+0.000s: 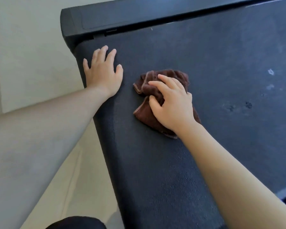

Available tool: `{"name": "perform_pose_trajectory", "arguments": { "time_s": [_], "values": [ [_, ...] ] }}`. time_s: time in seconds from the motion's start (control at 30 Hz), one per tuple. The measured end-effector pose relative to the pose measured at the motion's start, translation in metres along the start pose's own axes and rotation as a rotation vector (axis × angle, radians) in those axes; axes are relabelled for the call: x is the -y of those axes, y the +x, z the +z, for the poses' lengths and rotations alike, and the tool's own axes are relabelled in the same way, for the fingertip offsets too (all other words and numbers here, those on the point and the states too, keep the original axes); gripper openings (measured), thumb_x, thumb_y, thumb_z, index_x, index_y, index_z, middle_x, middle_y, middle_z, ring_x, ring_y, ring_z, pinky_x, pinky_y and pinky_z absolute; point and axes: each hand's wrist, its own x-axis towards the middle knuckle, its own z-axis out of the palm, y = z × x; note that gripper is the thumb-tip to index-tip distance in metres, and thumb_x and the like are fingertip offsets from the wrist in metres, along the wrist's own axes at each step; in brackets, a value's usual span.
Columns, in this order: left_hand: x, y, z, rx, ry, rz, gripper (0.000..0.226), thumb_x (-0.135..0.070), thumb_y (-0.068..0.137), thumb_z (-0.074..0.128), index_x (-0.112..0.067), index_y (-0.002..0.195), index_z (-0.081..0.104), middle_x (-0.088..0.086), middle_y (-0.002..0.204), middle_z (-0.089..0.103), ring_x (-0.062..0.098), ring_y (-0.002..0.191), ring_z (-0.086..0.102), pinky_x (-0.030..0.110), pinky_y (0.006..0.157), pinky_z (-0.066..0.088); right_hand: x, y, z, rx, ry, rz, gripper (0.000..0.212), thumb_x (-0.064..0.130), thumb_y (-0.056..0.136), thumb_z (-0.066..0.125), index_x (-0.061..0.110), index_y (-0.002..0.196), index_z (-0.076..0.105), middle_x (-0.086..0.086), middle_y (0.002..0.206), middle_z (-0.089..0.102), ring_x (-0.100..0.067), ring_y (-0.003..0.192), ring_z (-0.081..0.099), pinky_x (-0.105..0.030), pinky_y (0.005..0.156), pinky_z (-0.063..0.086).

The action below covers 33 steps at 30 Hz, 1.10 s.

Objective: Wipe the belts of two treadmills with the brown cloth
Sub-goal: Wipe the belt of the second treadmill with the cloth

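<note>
Fingers [157,83] bunching brown cloth [165,103] on belt [221,71], left hand [102,71] flat at belt edge

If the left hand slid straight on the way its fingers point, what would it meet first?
The left hand lies flat on the belt, fingers pointing toward the black side rail. A short strip of bare belt comes first, then probably that rail's edge; the brown cloth lies off to the side.

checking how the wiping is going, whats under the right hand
The brown cloth, bunched under the right hand, lies on the treadmill belt. The belt beneath the cloth is covered, so its state cannot be seen.
</note>
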Motion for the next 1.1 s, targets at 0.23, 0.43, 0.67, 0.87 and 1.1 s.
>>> {"name": "perform_pose_trajectory", "arguments": {
  "time_s": [0.23,0.43,0.67,0.87,1.1],
  "values": [
    [-0.002,-0.027,-0.001,0.0,0.004,0.042,0.05,-0.033,0.096,0.032,-0.02,0.144,0.033,0.004,0.156,0.022,0.023,0.144,0.014,0.051,0.115,0.006,-0.011,-0.146,-0.013,-0.018,-0.018,-0.022,0.042,0.045,0.083,0.047,0.039,0.123,0.055,0.012,0.143,0.043,-0.013,0.135,0.031,-0.059,0.096,0.037],
    [-0.015,-0.13,-0.005,0.096,0.044,0.115,0.054,-0.037,0.097,0.034,-0.018,0.147,0.027,0.005,0.157,0.016,0.025,0.145,0.009,0.051,0.115,0.01,-0.012,-0.139,-0.009,0.022,-0.039,-0.061,0.042,0.047,0.084,0.052,0.04,0.126,0.054,0.011,0.147,0.038,-0.013,0.138,0.025,-0.06,0.102,0.024],
    [-0.016,-0.199,-0.037,0.369,0.168,0.274,0.057,-0.04,0.099,0.031,-0.018,0.15,0.015,0.005,0.159,0.005,0.023,0.146,0.003,0.042,0.118,0.013,0.003,-0.169,-0.01,0.072,-0.024,-0.066,0.041,0.038,0.088,0.053,0.034,0.13,0.052,0.006,0.149,0.036,-0.018,0.139,0.023,-0.063,0.104,0.025],
    [-0.014,-0.207,-0.022,0.167,0.002,0.22,0.047,-0.031,0.1,0.032,-0.02,0.146,0.031,0.002,0.156,0.02,0.023,0.144,0.012,0.042,0.117,0.016,0.015,-0.229,-0.009,0.11,-0.013,-0.088,0.043,0.041,0.092,0.048,0.036,0.134,0.046,0.008,0.153,0.03,-0.017,0.141,0.016,-0.06,0.107,0.018],
    [-0.008,-0.212,0.0,-0.004,-0.111,0.193,0.045,-0.029,0.099,0.036,-0.024,0.143,0.038,0.0,0.155,0.025,0.023,0.144,0.014,0.042,0.112,0.017,0.018,-0.256,0.002,0.002,-0.042,-0.032,0.041,0.042,0.089,0.05,0.036,0.13,0.051,0.006,0.15,0.036,-0.019,0.14,0.023,-0.06,0.104,0.022]
  ]
}}
